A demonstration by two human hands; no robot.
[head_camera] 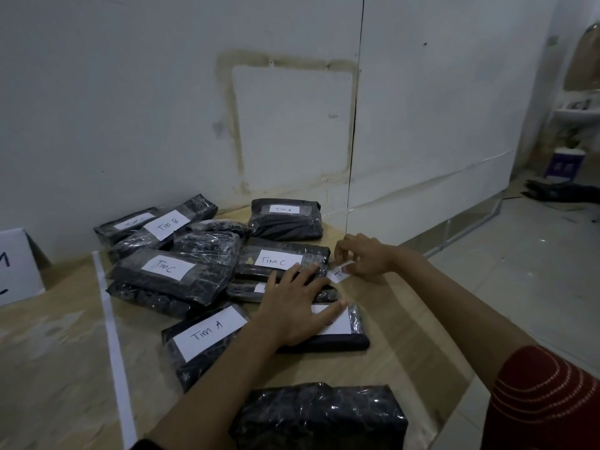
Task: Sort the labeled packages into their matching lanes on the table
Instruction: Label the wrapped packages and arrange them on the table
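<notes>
Several black plastic-wrapped packages with white handwritten labels lie piled on the wooden table (406, 336). My left hand (293, 306) rests flat with spread fingers over a package (344, 332) whose label it partly hides, its fingertips reaching the "Tim C" package (282, 259). My right hand (363, 256) pinches a loose white label (339, 274) at that package's right edge. A "Tim A" package (204, 339) lies left of my left wrist. Another "Tim C" package (168, 274), a "Tim B" package (165, 225) and a far "Tim A" package (285, 219) sit behind.
A white tape strip (113, 345) runs front to back across the table as a lane line. A white sign card (16, 264) stands at the left edge. An unlabeled black package (321, 417) lies nearest me. The wall stands close behind; tiled floor lies right.
</notes>
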